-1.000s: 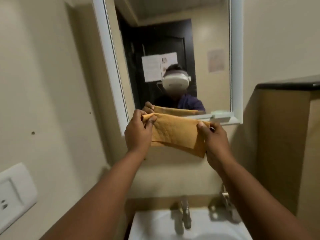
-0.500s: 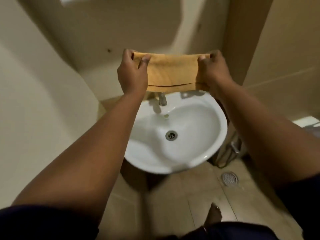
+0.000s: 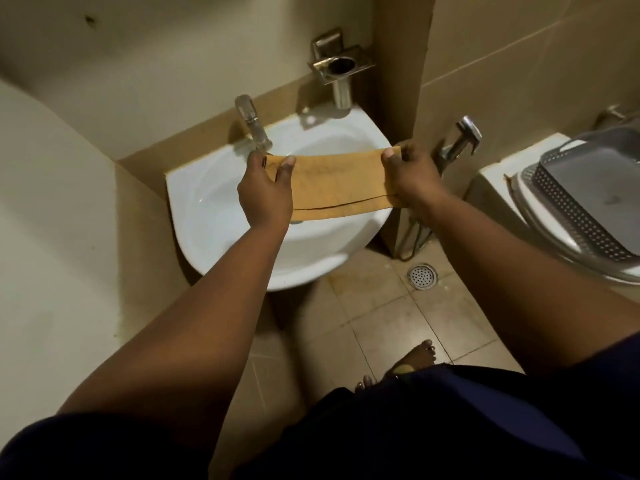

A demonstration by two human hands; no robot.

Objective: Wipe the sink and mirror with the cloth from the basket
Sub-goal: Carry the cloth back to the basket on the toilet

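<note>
**Folded cloth held taut over the sink**

Both arms reach forward and slightly down from the bottom of the view, bare to dark blue short sleeves, and meet over the white sink (image 3: 214,202). The left hand (image 3: 265,192) grips the left end of the orange cloth (image 3: 337,183), its thumb laid across the top face and the fingers curled under the edge, knuckles facing the camera. The right hand (image 3: 410,178) pinches the right end the same way, thumb on top and fingers wrapped beneath. Between the two hands the cloth is stretched flat and level, folded double so that a dark line of the fold edge runs along its near side. It hangs in the air above the basin, not touching the porcelain.

The chrome tap (image 3: 252,124) stands at the back rim of the sink, just beyond the left hand. A steel holder (image 3: 341,69) is fixed to the wall above the sink's back right corner. To the right of the right hand a hand sprayer (image 3: 459,138) hangs on the wall. Farther right, a grey basket (image 3: 568,209) with perforated sides rests on a white ledge. A round floor drain (image 3: 422,277) sits in the tiled floor (image 3: 381,317) below, and bare feet show near the bottom of the view.
</note>
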